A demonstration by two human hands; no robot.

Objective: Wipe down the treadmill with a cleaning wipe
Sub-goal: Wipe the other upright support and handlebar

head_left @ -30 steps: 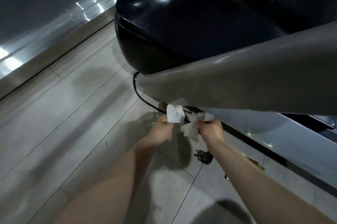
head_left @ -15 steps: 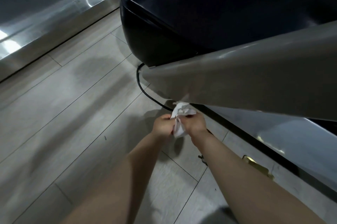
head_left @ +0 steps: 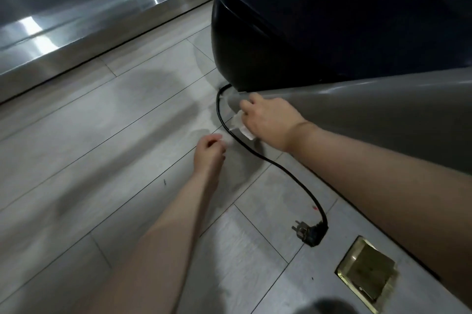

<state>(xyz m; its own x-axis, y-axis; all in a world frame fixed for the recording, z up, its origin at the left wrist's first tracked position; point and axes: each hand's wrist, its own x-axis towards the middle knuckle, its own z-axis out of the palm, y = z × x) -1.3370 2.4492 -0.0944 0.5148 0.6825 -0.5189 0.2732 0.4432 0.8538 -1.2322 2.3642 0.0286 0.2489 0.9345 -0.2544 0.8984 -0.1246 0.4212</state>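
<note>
Views: one, head-worn wide-angle camera; nothing shared with a second view.
Position: above the floor point(head_left: 107, 150), beside the treadmill point(head_left: 306, 32).
Facing: forward and steeply down.
Nearness: close; both forearms enter from the bottom edge, the right hand point(head_left: 270, 119) and left hand point(head_left: 208, 152) near centre.
Coverage: treadmill's dark front cover and grey side at upper right, metal wall base point(head_left: 76, 32) at upper left.
Distortion: straight floor joints bend toward the edges.

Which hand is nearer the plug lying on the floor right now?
Left. The left hand hangs over the floor up-left of the plug; the right hand, holding the wipe, is farther up against the treadmill's grey frame.
</note>
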